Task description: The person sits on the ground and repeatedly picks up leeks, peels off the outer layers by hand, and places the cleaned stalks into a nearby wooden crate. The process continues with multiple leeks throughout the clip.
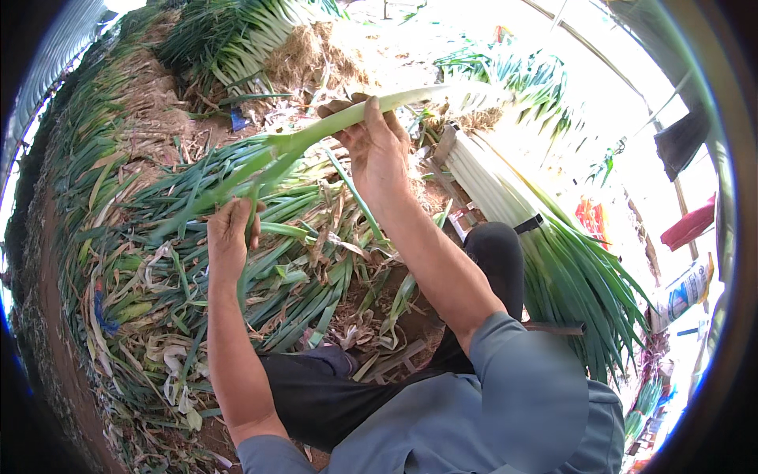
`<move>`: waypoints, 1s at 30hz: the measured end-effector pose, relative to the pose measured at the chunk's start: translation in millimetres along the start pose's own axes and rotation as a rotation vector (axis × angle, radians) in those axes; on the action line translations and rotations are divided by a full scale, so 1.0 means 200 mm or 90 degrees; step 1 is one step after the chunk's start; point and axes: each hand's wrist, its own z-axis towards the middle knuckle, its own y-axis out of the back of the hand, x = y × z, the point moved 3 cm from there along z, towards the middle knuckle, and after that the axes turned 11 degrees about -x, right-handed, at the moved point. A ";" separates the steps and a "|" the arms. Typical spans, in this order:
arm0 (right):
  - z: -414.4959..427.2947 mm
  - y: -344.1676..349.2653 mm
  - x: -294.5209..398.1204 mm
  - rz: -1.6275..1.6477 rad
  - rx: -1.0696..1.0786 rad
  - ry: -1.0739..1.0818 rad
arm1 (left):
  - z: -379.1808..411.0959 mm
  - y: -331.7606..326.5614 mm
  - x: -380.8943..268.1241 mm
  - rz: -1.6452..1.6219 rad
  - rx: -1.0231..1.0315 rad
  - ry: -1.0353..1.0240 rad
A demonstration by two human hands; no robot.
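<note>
A large green onion [331, 123] stretches across my view, its pale shaft at upper right and its leaves fanning down to the left. My right hand [379, 142] grips the shaft, thumb on top and fingers beneath. Lower on the left, my left hand [231, 231] pinches one of its green leaves, which bends down past the fingers. Bright light washes out the root end of the shaft. Below both hands lies a heap of loose leaves and dry peelings [284, 266]. Beside my right knee, a bundle of peeled green onions [503, 183] rests in a low metal rack [445, 142].
A pile of unpeeled green onions [254, 47] with tangled roots lies at the top. Another stack of onions [515, 71] is at upper right. A printed plastic sack [687, 290] and a red item [690, 222] are at the right. My bent legs [331, 409] border the heap.
</note>
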 end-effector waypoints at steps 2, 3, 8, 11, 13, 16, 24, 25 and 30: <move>0.04 -0.01 0.09 -0.020 -0.100 0.020 | 0.00 0.03 0.02 0.001 0.023 0.032; 0.06 -0.03 0.14 -0.030 -0.148 0.028 | 0.01 0.09 0.03 -0.030 -0.032 0.049; 0.28 -0.11 0.60 -0.014 -0.100 0.302 | 0.08 0.36 0.09 -0.019 -0.279 0.061; 0.27 -0.27 0.86 -0.274 -0.088 0.462 | 0.12 0.35 0.15 0.100 -0.311 -0.046; 0.24 -0.39 1.03 -0.455 -0.081 0.591 | 0.13 0.31 0.16 0.262 -0.258 -0.083; 0.30 -0.43 1.18 -0.676 0.009 0.790 | 0.13 0.28 0.16 0.425 -0.249 -0.103; 0.37 0.57 1.68 -1.644 -0.047 0.552 | 0.11 0.24 0.11 0.477 -0.167 -0.078; 0.33 0.73 1.71 -1.717 -0.074 0.460 | 0.11 0.24 0.11 0.481 -0.167 -0.082; 0.14 1.46 1.92 -1.733 -0.116 0.244 | 0.11 0.18 0.11 0.502 -0.145 -0.056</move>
